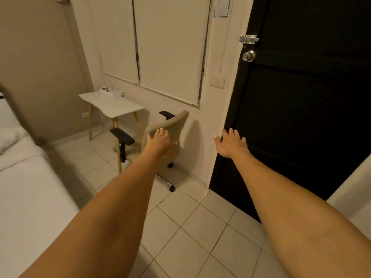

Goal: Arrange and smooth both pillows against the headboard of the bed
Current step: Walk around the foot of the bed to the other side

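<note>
Both my arms stretch straight out in front of me over the tiled floor. My left hand (160, 144) is held flat with fingers apart and holds nothing; it is in front of a beige chair. My right hand (232, 144) is also spread and holds nothing, in front of the dark door. The white bed (26, 189) lies at the far left edge, well away from both hands. A rumpled white pillow (9, 137) shows at the left edge near the dark headboard (12, 105). A second pillow is not visible.
A beige office chair (172, 125) with black armrests stands ahead by a small white desk (112, 105). A black door (301, 97) with a metal knob is on the right. Window blinds (160, 47) cover the far wall. Light tiled floor (190, 227) lies below.
</note>
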`<action>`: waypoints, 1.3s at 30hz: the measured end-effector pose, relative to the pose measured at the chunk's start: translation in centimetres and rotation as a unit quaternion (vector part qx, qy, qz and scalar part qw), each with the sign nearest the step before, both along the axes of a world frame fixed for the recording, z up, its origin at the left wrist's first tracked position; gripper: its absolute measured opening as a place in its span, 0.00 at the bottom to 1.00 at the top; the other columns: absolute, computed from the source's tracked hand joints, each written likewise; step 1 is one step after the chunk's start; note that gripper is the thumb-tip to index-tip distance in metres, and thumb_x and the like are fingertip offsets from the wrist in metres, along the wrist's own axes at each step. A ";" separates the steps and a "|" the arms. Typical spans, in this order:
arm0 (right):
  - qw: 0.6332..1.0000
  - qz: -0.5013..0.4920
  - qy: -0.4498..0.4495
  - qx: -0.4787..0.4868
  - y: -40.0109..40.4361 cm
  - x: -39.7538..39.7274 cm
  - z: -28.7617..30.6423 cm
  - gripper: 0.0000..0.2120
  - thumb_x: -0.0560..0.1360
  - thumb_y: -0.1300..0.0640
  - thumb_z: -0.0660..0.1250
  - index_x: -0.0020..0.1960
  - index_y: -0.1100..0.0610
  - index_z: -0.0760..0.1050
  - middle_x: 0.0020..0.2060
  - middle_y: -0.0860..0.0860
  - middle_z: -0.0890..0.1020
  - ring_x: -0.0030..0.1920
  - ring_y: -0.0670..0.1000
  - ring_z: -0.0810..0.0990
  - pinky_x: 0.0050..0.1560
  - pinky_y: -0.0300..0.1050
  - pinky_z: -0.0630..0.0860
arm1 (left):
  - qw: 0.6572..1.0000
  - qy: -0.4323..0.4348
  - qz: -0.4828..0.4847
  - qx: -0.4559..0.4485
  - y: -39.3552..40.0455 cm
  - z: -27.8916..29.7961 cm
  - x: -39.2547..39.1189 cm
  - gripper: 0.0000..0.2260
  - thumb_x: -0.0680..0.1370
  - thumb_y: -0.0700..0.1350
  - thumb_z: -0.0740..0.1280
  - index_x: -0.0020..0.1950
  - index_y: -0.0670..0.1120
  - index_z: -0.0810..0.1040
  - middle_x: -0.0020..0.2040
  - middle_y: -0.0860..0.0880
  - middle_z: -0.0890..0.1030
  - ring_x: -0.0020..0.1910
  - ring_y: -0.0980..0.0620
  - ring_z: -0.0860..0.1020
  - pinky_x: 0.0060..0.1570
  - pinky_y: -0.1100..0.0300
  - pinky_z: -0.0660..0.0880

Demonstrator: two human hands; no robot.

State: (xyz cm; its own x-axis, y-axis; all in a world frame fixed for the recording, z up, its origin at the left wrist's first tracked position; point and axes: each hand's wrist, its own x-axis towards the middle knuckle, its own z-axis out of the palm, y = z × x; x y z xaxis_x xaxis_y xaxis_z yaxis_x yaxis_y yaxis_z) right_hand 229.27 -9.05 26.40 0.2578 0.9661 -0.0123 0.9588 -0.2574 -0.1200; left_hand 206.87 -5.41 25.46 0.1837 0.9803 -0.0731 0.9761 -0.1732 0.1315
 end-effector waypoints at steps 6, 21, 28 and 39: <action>0.998 0.066 0.007 -0.001 7.8 -2.2 -0.7 0.30 0.82 0.42 0.43 0.80 0.56 0.51 0.79 0.57 0.52 0.79 0.57 0.48 0.75 0.59 0.48 | 0.998 -0.005 0.063 -0.002 5.6 -0.8 -2.3 0.32 0.82 0.57 0.52 0.80 0.42 0.49 0.81 0.43 0.48 0.80 0.46 0.47 0.75 0.40 0.45; 0.980 0.200 0.011 -0.004 30.5 -15.1 -1.4 0.30 0.82 0.42 0.43 0.79 0.56 0.52 0.79 0.56 0.54 0.79 0.57 0.49 0.76 0.60 0.51 | 0.981 0.005 0.193 -0.012 22.2 -1.1 -14.5 0.31 0.82 0.56 0.51 0.80 0.42 0.48 0.81 0.44 0.47 0.80 0.45 0.46 0.76 0.41 0.46; 0.962 0.274 0.019 -0.008 38.9 -22.8 -1.1 0.31 0.82 0.40 0.43 0.80 0.56 0.49 0.79 0.57 0.50 0.79 0.57 0.47 0.76 0.60 0.47 | 0.970 0.008 0.242 -0.008 27.8 -0.7 -21.4 0.30 0.83 0.56 0.51 0.80 0.42 0.47 0.81 0.43 0.46 0.80 0.45 0.45 0.75 0.40 0.44; 0.918 0.396 0.005 -0.010 53.1 -36.7 -2.4 0.30 0.83 0.42 0.43 0.80 0.56 0.50 0.79 0.57 0.51 0.79 0.59 0.48 0.76 0.60 0.49 | 0.929 0.002 0.369 -0.023 37.3 -2.9 -32.4 0.31 0.82 0.57 0.51 0.80 0.42 0.48 0.81 0.44 0.47 0.80 0.45 0.46 0.75 0.41 0.46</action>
State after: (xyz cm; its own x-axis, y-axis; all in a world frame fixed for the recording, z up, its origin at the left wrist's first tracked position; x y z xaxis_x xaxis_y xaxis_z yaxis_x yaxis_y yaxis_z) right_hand 192.61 44.05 23.99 -0.5251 0.8505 -0.0315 0.8456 0.5171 -0.1325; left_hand 174.46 31.93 22.56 -0.5370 0.8353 -0.1179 0.8274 0.5488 0.1192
